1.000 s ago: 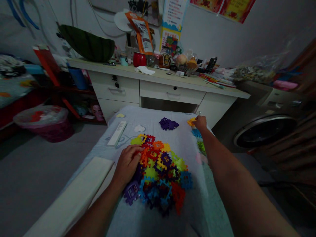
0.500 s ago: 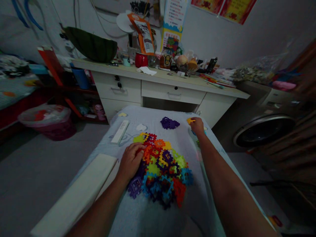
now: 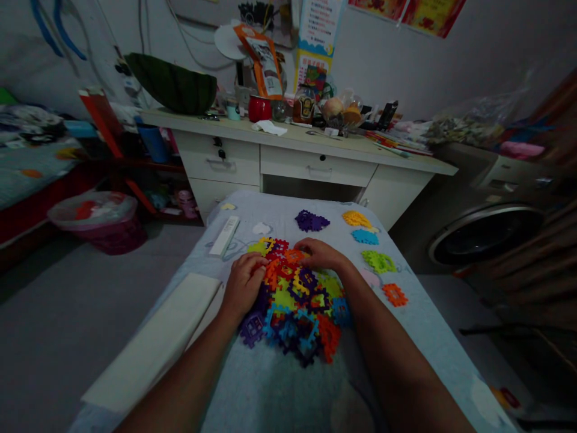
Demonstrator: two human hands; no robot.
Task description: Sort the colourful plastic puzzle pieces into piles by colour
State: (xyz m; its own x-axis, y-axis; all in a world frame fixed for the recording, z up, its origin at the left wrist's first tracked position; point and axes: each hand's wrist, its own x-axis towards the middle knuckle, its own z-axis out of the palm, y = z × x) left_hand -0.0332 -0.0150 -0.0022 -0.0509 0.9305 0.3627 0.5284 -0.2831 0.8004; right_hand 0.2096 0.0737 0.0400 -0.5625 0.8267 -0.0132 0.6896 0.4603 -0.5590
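A heap of colourful plastic interlocking tiles (image 3: 286,297) with notched edges lies mid-table, in red, orange, yellow, green, blue and purple. My left hand (image 3: 246,282) rests against the heap's left side, fingers loosely bent over the red and orange tiles. Over the heap's far edge, my right hand (image 3: 322,254) reaches in from the right, its fingers apart at an orange tile (image 3: 294,257). Beyond and right of the heap lie sorted tiles: a purple group (image 3: 311,221), a yellow group (image 3: 356,219), blue tiles (image 3: 365,236), green tiles (image 3: 378,261) and an orange tile (image 3: 395,294).
The cloth-covered table (image 3: 288,391) carries a long white box (image 3: 155,340) at left and a small white box (image 3: 224,236) farther back. Behind it stands a cluttered white desk (image 3: 315,165). A washing machine (image 3: 487,204) is on the right, a pink basket (image 3: 97,222) on the left.
My right hand has left the yellow group, where it held a yellow tile, and come back left to the heap. The yellow tile lies there now. My left hand stays at the heap's side.
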